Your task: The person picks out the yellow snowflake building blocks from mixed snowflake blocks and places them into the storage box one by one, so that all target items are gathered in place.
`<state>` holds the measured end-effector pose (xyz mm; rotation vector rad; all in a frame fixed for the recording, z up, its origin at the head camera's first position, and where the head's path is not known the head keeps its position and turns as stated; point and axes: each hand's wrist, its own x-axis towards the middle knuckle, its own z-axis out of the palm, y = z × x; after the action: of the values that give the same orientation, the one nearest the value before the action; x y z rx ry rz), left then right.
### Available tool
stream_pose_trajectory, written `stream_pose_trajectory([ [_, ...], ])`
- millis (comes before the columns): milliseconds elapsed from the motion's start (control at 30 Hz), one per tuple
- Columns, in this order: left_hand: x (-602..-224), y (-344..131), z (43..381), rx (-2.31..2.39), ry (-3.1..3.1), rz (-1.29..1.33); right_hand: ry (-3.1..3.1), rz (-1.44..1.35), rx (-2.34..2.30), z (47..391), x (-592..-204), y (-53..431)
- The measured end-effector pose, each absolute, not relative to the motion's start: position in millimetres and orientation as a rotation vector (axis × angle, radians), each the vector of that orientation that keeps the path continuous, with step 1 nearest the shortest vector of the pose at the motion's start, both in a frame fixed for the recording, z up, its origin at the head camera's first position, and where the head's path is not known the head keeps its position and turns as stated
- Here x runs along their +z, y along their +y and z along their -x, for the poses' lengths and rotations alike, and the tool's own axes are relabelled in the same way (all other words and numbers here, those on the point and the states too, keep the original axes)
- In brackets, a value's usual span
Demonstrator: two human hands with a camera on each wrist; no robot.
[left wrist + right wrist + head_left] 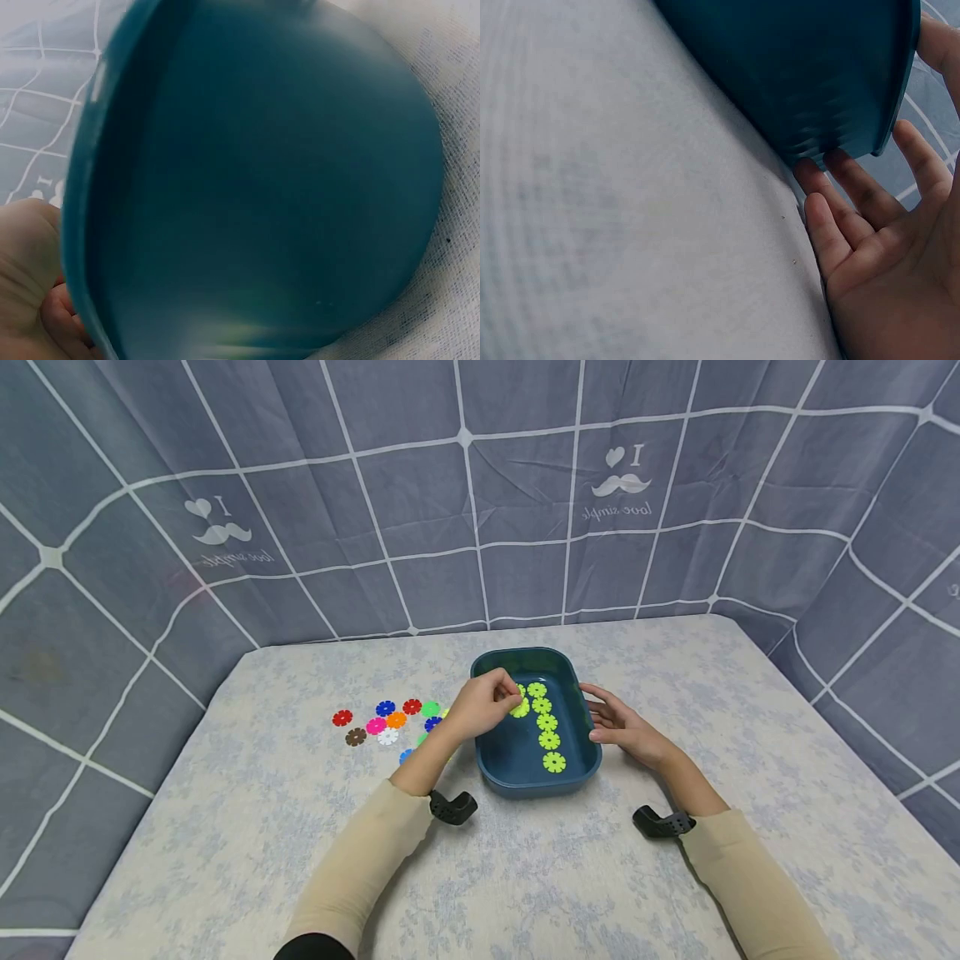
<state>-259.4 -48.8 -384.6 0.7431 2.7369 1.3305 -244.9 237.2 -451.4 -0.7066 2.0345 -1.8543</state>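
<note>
A dark teal plastic tub (510, 777) stands on the table, with several yellow-green notched plastic discs (549, 740) lying in a column on its floor. My left hand (483, 703) reaches in over the tub's left rim, thumb and forefinger pinching a yellow-green disc (521, 707) beside the top of that column. The left wrist view shows mostly the tub's wall (262, 165), and the fingertips are hidden there. At the right side, my right hand (628, 728) touches the tub's outer wall with fairly straight, spread fingers (862, 187).
Left of the tub lie loose notched discs in red (342, 717), brown (356, 737), pink (376, 726), orange (396, 720), blue and green, some partly covered by my left arm. A grey checked cloth (420, 527) hangs behind the table (225, 827).
</note>
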Motion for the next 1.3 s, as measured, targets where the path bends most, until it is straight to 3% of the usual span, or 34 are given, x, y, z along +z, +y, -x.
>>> stream_pose_trajectory([
  [667, -393.5, -33.6, 270.1, 0.794, 2.813, -0.942, 2.044, 0.708, -1.842, 245.6, -450.6, 236.2],
  [1300, -393.1, -25.1, 275.6, 0.554, 2.819, -0.910, 2.019, 0.714, -1.860, 244.4, -449.2, 236.0],
])
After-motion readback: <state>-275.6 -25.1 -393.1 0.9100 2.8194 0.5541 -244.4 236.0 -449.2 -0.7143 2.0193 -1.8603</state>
